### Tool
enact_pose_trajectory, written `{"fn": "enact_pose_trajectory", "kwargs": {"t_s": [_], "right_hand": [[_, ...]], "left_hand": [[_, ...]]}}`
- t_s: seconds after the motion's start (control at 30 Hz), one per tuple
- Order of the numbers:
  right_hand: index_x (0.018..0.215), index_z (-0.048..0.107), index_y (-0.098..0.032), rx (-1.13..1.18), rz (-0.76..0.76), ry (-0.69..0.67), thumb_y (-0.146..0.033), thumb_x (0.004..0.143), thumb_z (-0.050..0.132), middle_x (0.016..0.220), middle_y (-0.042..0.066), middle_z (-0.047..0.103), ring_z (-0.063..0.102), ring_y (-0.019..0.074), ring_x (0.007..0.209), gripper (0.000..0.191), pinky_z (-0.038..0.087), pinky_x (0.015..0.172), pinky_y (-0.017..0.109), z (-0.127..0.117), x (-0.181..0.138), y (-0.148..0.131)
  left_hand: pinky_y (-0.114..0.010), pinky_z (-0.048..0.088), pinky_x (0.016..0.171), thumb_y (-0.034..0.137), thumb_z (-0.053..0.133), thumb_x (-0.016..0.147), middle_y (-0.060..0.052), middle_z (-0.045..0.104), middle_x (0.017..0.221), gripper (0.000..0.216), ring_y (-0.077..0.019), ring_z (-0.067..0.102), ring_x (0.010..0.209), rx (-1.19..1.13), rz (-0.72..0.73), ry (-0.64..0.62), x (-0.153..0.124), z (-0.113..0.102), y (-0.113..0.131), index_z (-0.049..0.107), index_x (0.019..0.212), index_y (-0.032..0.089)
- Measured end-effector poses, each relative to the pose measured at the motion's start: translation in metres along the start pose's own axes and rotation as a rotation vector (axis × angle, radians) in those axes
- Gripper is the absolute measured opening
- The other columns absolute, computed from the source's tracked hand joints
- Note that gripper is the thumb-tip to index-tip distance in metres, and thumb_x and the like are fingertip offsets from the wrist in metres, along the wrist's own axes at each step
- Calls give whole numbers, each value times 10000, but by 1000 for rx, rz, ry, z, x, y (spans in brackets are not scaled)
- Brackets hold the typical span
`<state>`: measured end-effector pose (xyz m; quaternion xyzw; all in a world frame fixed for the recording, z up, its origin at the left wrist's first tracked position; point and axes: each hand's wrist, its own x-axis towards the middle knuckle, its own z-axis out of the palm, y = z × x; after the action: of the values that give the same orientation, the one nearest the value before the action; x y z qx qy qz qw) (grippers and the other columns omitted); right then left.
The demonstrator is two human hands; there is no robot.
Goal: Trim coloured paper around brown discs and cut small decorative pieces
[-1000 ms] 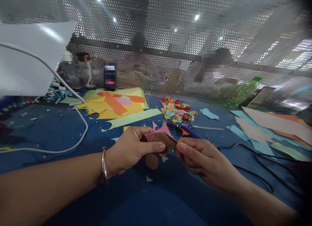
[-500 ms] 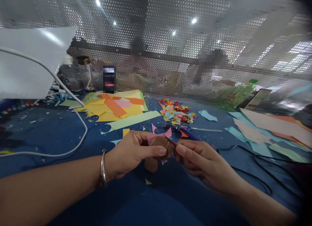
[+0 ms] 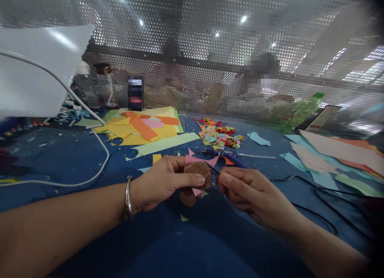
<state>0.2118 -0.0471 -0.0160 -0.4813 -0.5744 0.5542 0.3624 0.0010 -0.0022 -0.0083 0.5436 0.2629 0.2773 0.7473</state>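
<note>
My left hand pinches a round brown disc together with a piece of pink paper behind it, the thumb lying across the disc. The paper's top edge has a curved cut-out and a pointed corner. My right hand is closed on a thin dark pointed tool, whose tip meets the disc's upper edge over the paper. I cannot tell whether it is a pen or a blade. A second brown disc shows just below the first, partly hidden.
Behind my hands lie a colourful scrap pile, a blue-handled tool and a pale green strip. Yellow sheets lie left, more coloured paper right. Black cables and a white cable cross the blue table.
The pink paper shows more, above and below the disc, and its pointed corner reaches further right. The dark tool's tip stays at the disc's upper edge. The view has shifted slightly.
</note>
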Motion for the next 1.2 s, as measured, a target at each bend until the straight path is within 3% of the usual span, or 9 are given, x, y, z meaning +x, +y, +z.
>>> {"fn": "enact_pose_trajectory", "kwargs": {"t_s": [0.27, 0.73, 1.03, 1.2], "right_hand": [[677, 536, -173, -41, 11, 16, -655, 797, 632, 492, -114, 226, 122, 35, 410, 506, 80, 357, 193, 1, 2, -4], [683, 536, -168, -43, 17, -2, -632, 825, 625, 500, -117, 215, 128, 34, 418, 494, 80, 375, 197, -2, 2, -2], [672, 525, -175, -113, 44, -18, -691, 784, 623, 498, -112, 226, 152, 38, 414, 537, 94, 374, 201, -3, 4, -5], [686, 532, -177, -148, 54, -36, -688, 796, 611, 518, -105, 232, 158, 46, 431, 529, 108, 388, 207, -5, 3, -4]], "left_hand": [[-241, 447, 664, 266, 783, 743, -56, 700, 817, 196, -116, 592, 678, 69, 51, 53, 3, -7, -5, 712, 863, 128], [-244, 427, 624, 285, 758, 750, -10, 620, 679, 183, -98, 541, 598, 163, 24, -36, 4, -13, 2, 676, 764, 122], [-203, 430, 596, 232, 730, 780, 3, 627, 672, 129, -80, 545, 592, 178, 15, -101, 7, -16, 2, 674, 777, 116], [-197, 449, 611, 211, 742, 766, -9, 648, 749, 165, -83, 553, 643, 172, 5, -89, 7, -17, 3, 712, 894, 110]]}}
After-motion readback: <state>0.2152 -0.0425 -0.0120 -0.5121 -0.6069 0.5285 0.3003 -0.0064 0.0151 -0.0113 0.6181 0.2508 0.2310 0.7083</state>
